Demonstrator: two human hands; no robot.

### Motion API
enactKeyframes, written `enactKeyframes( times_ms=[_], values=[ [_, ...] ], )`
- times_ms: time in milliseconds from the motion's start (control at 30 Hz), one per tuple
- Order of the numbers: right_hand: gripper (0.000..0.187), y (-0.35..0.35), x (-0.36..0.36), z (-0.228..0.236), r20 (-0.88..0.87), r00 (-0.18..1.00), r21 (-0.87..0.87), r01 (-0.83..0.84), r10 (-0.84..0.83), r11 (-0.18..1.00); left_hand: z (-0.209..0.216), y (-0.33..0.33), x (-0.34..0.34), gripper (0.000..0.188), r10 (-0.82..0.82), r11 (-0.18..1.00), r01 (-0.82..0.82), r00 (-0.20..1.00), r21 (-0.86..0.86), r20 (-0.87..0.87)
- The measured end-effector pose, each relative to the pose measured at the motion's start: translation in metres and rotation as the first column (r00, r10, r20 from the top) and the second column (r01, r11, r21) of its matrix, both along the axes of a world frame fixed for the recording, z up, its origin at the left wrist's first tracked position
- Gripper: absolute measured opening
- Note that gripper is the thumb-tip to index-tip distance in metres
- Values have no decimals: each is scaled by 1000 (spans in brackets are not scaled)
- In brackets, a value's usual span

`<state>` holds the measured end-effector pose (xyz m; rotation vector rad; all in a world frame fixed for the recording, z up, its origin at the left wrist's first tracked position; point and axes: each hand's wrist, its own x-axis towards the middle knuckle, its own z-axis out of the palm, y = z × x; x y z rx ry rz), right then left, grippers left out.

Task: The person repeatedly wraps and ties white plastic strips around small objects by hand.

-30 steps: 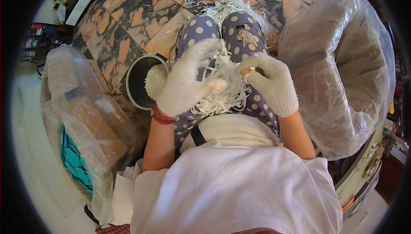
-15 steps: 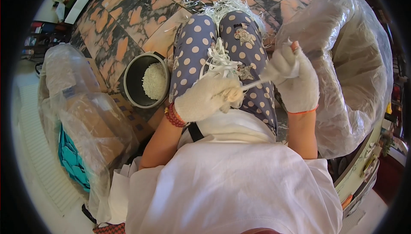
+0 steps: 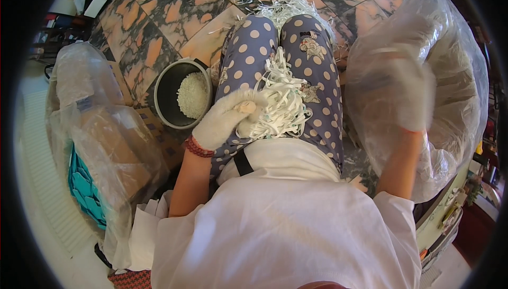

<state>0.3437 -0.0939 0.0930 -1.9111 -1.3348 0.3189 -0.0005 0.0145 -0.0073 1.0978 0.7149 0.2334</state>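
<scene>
My left hand, in a white knit glove with the thumb tip bare, is closed at the left edge of a pile of white strips on my lap. Its thumb presses against the curled fingers, and whatever lies between them is hidden. My right hand, gloved too, is smeared by motion in front of the large clear plastic bag on the right. Its fingers cannot be made out. More thin white strips heap up beyond my knees.
Left of my legs stands a dark bucket with small white pieces inside. Farther left, clear plastic covers a cardboard box and teal pieces. Marbled tiles form the floor ahead.
My right hand has swung right, from over my thigh to the plastic bag. The strip stretched between my hands no longer shows. My left hand has shifted left, uncovering the pile on my lap.
</scene>
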Motion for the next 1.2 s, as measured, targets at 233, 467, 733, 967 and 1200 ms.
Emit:
enactKeyframes(
  times_ms=[233, 467, 733, 967, 1200],
  values=[
    [40, 54, -85, -106, 160, 964, -236, -174, 215, 956, -1, -3, 15, 35, 44, 995, -34, 993, 91, -111],
    [14, 52, -83, -83, -321, 930, -128, -229, 178, 965, 6, 1, 23, 32, 124, 976, -106, 989, 189, -86],
    [9, 22, -82, -20, -465, 857, -65, -284, 222, 957, 42, 20, 67, 61, -99, 630, 90, 994, 771, -35],
    [11, 7, -80, 8, -662, 746, 76, -28, 72, 997, 56, 6, 94, 7, -318, 785, 210, 944, 582, 88],
    [19, 4, -56, -7, -777, 629, 168, 182, 17, 969, 47, 12, 69, 43, -484, 714, 405, 875, 571, -17]
  ],
)
